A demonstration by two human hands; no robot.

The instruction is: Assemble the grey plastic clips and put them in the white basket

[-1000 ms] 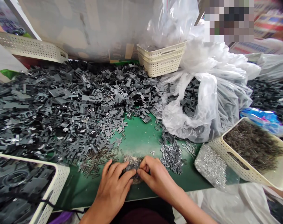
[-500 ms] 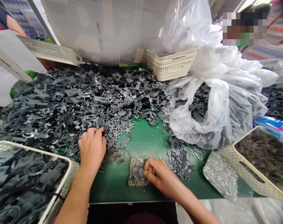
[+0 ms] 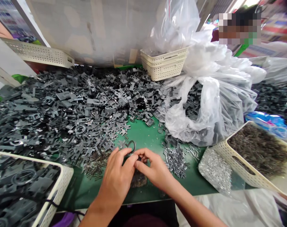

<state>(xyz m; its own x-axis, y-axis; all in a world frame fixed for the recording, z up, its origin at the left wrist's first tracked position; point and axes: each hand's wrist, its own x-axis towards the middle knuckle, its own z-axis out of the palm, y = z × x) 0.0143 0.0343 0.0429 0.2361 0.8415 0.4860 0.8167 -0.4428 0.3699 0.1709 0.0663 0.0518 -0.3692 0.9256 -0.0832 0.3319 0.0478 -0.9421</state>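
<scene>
My left hand (image 3: pixel 118 171) is closed, its fingertips pinching a dark ring-shaped plastic part (image 3: pixel 132 145) whose loop sticks up past the fingers. Close against it is my right hand (image 3: pixel 155 165), thumb and fingers curled together at the same spot; what they grip is mostly hidden. Below both hands lies a small speckled block (image 3: pixel 139 181), largely covered by them. Small springs (image 3: pixel 93 165) are scattered left of my left hand. To the right of my right hand sits a heap of small shiny metal pieces (image 3: pixel 176 160).
A wide pile of grey plastic parts (image 3: pixel 86 104) covers the back and left of the green table (image 3: pixel 143 135). Cream baskets stand at left (image 3: pixel 65 179), right (image 3: pixel 242 167) and back (image 3: pixel 165 67). Plastic bags (image 3: pixel 211 110) bulge at right. Another person is partly visible behind.
My left hand has come from the pile's edge to the right, meeting my right hand over the block, with the ring-shaped part in it. My right hand has lifted slightly. The view has shifted.
</scene>
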